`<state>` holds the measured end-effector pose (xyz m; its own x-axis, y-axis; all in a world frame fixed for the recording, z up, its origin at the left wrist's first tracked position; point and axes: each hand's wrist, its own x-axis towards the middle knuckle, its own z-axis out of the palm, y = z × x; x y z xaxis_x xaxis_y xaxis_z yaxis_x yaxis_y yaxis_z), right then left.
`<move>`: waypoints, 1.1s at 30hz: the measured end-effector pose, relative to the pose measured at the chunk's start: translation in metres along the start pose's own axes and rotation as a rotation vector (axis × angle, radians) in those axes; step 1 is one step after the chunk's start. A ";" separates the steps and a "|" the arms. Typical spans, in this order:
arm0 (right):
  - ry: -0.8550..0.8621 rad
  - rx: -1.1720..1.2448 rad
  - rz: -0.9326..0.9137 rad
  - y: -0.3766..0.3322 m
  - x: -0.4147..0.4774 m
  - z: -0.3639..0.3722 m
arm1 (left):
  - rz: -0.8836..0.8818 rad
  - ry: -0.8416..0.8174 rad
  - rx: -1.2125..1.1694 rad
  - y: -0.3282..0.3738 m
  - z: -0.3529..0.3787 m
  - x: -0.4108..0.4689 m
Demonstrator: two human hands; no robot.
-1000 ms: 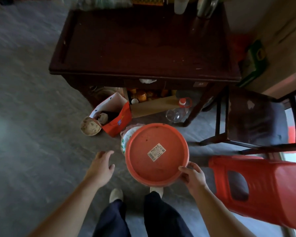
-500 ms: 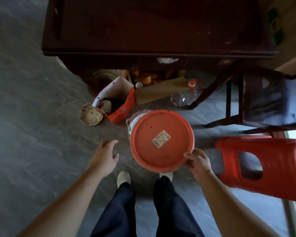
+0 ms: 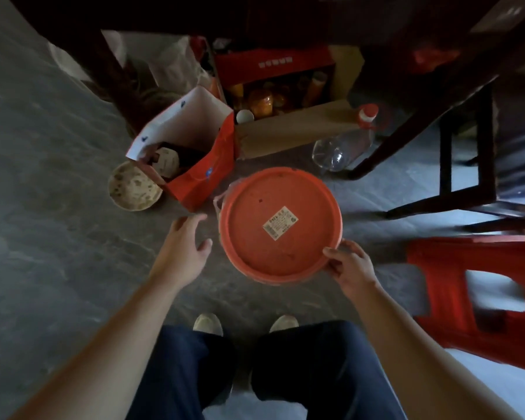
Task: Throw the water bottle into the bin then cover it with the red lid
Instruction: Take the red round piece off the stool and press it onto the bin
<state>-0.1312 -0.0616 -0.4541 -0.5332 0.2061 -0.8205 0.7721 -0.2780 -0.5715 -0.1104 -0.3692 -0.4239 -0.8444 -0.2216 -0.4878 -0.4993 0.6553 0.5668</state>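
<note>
The round red lid (image 3: 278, 228), with a small white label on it, lies flat over the bin on the floor in front of my feet. Only a thin sliver of the bin's rim and liner (image 3: 220, 198) shows at the lid's left edge. My right hand (image 3: 347, 265) grips the lid's near right edge with thumb and fingers. Left of the lid, my left hand (image 3: 185, 247) hovers open, fingers spread, touching nothing. The bin's contents are hidden. A clear plastic bottle with a red cap (image 3: 343, 144) lies on the floor beyond the lid.
A red paper bag (image 3: 200, 168) and a woven bowl (image 3: 134, 187) sit left of the bin. A cardboard box of jars (image 3: 285, 128) is under the dark table. A dark wooden chair (image 3: 467, 165) and a red plastic stool (image 3: 479, 298) stand on the right.
The view has tilted down and closer; the lid has settled flat over the bin, covering it almost fully. My right hand stays on its edge, my left hand stays open beside it.
</note>
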 end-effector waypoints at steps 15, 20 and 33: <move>-0.217 -0.267 -0.042 0.040 0.186 0.009 | 0.141 0.070 -0.013 -0.083 0.119 0.223; -0.095 -0.352 -0.090 0.046 0.194 0.017 | 0.130 0.045 -0.091 -0.101 0.132 0.225; 0.308 -1.329 -0.669 0.068 0.165 0.053 | 0.029 -0.097 -0.425 -0.104 0.147 0.218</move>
<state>-0.1848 -0.0963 -0.6293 -0.9401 0.1759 -0.2921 0.2561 0.9299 -0.2642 -0.2135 -0.3794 -0.6871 -0.8473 -0.1254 -0.5162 -0.5283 0.3004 0.7941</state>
